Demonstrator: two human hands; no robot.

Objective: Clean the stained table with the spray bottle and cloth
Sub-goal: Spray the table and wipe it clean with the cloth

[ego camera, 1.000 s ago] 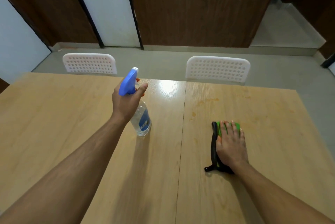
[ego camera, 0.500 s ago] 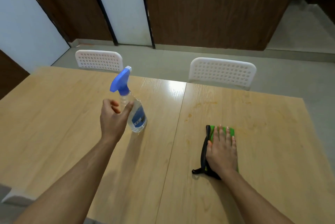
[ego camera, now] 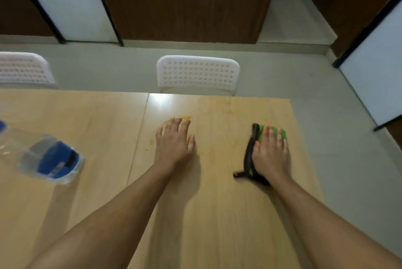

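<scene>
The clear spray bottle [ego camera: 46,159] with a blue label stands on the wooden table [ego camera: 217,214] at the far left, its blue head cut off by the frame edge. My left hand [ego camera: 174,141] lies flat on the table beside the seam, fingers straight, near small orange stains [ego camera: 151,142]. My right hand [ego camera: 272,153] presses flat on the green cloth [ego camera: 280,132], which has a black strap along its left side. More faint orange stains [ego camera: 219,108] show near the far edge.
Two white perforated chair backs [ego camera: 198,74] [ego camera: 24,69] stand behind the table's far edge. The table's right edge runs close to the cloth, with grey floor beyond. Dark wooden panels and a white door are behind.
My left hand let go of the spray bottle and moved right, flat onto the table. The view swung right, so the bottle now sits at the left edge. My right hand stays on the cloth.
</scene>
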